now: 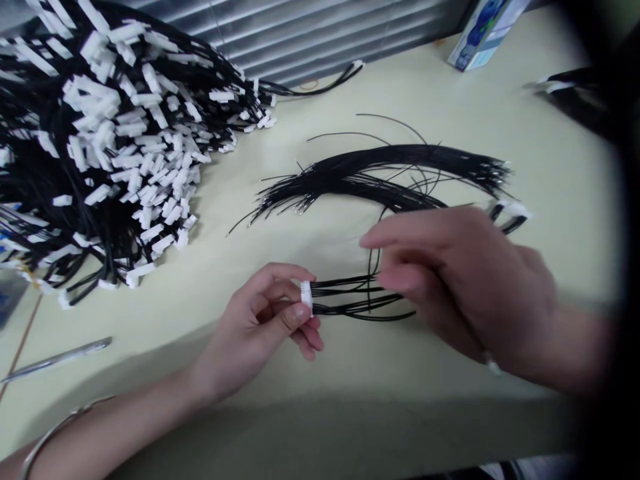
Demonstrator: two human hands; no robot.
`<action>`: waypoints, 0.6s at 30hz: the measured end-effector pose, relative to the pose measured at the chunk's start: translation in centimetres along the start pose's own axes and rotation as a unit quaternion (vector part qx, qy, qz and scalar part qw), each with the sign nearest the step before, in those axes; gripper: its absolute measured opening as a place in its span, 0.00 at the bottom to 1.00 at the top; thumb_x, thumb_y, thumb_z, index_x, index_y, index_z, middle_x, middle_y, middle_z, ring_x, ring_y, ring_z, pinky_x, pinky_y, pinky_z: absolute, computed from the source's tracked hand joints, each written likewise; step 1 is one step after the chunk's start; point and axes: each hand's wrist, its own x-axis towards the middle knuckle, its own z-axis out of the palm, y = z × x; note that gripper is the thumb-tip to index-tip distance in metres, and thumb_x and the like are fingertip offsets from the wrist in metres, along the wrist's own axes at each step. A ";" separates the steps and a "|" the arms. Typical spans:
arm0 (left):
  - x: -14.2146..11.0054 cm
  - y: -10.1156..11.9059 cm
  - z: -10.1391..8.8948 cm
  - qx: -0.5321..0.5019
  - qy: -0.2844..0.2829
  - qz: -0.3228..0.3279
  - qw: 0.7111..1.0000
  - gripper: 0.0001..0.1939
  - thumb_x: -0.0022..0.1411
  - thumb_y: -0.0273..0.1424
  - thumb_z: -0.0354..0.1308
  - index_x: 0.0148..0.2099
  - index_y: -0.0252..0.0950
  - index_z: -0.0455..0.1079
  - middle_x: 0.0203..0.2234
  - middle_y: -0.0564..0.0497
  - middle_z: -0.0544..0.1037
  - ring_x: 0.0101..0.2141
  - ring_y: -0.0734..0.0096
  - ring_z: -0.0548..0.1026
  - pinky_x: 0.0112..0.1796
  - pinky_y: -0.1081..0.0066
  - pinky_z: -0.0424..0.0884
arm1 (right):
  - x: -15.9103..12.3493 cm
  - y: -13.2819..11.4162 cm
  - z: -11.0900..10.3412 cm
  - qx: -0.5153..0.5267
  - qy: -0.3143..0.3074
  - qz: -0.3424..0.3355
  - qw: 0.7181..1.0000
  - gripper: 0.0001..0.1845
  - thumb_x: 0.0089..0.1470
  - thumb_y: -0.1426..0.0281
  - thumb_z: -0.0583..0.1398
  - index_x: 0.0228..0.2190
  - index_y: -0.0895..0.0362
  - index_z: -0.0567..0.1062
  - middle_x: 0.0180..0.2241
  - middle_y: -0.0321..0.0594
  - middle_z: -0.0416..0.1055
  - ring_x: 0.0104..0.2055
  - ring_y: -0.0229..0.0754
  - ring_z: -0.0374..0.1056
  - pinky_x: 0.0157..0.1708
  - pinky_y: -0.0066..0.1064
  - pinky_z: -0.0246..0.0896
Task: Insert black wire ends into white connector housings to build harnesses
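My left hand (273,317) pinches a small white connector (307,298) between thumb and fingers, low over the table. Several black wires (350,308) run from that connector to the right and pass behind my right hand (460,280). The fingers of the right hand are curled closed and somewhat blurred. A thin dark strand, seemingly a black wire, lies along its palm and ends in a pale tip (493,365). Just beyond the hands lies a loose bundle of black wires (370,167) with bare metal ends.
A large heap of black cables with white connectors (145,147) fills the back left. A silver pen (60,357) lies at the left. At the back right stands a blue and white carton (483,37). Another white connector (515,209) sits behind my right hand. Slatted blinds (320,40) border the table.
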 end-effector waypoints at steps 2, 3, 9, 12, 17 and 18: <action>0.0 -0.1 0.0 -0.014 0.001 -0.002 1.000 0.11 0.67 0.25 0.53 0.51 0.41 0.66 0.29 0.55 0.74 0.28 0.77 0.79 0.29 0.79 0.77 | 0.0 -0.1 0.1 -0.055 0.010 -0.007 0.998 0.22 0.62 0.60 0.56 0.50 0.64 0.63 0.22 0.33 0.62 0.21 0.36 0.57 0.19 0.30 0.53; 0.0 -0.1 -0.1 -0.023 0.000 -0.001 1.000 0.12 0.67 0.24 0.53 0.51 0.41 0.66 0.29 0.55 0.74 0.29 0.77 0.78 0.29 0.79 0.77 | 0.0 -0.2 0.1 -0.074 0.011 -0.032 0.997 0.27 0.60 0.60 0.58 0.52 0.66 0.61 0.27 0.39 0.66 0.26 0.39 0.62 0.24 0.32 0.58; 0.4 -0.5 -0.4 -0.064 0.005 -0.004 0.998 0.13 0.67 0.23 0.53 0.52 0.41 0.66 0.32 0.54 0.75 0.28 0.78 0.78 0.27 0.81 0.76 | 0.5 -0.5 0.0 -0.039 -0.059 -0.140 0.988 0.20 0.66 0.69 0.46 0.55 0.68 0.60 0.45 0.53 0.65 0.45 0.47 0.58 0.45 0.43 0.60; 0.4 -0.5 -0.4 -0.071 -0.001 -0.009 0.997 0.11 0.67 0.23 0.53 0.50 0.40 0.65 0.31 0.54 0.76 0.27 0.78 0.78 0.25 0.82 0.75 | 0.5 -0.7 -0.3 -0.047 -0.047 -0.141 0.988 0.20 0.61 0.80 0.48 0.53 0.68 0.65 0.41 0.49 0.68 0.39 0.43 0.58 0.40 0.37 0.62; 0.3 -0.2 -0.2 -0.099 -0.012 0.001 0.995 0.13 0.65 0.20 0.54 0.49 0.39 0.67 0.27 0.56 0.77 0.26 0.80 0.78 0.25 0.85 0.74 | -0.2 -1.1 -0.2 -0.039 -0.037 -0.170 0.984 0.20 0.62 0.79 0.48 0.55 0.74 0.62 0.35 0.42 0.70 0.33 0.39 0.58 0.38 0.32 0.63; 0.4 -0.2 -0.2 -0.103 -0.013 0.000 0.995 0.13 0.65 0.20 0.54 0.49 0.39 0.67 0.27 0.56 0.77 0.26 0.81 0.78 0.26 0.85 0.74 | -0.3 -1.1 -0.2 -0.029 -0.031 -0.169 0.985 0.18 0.62 0.79 0.49 0.52 0.72 0.65 0.34 0.41 0.69 0.31 0.38 0.57 0.36 0.32 0.63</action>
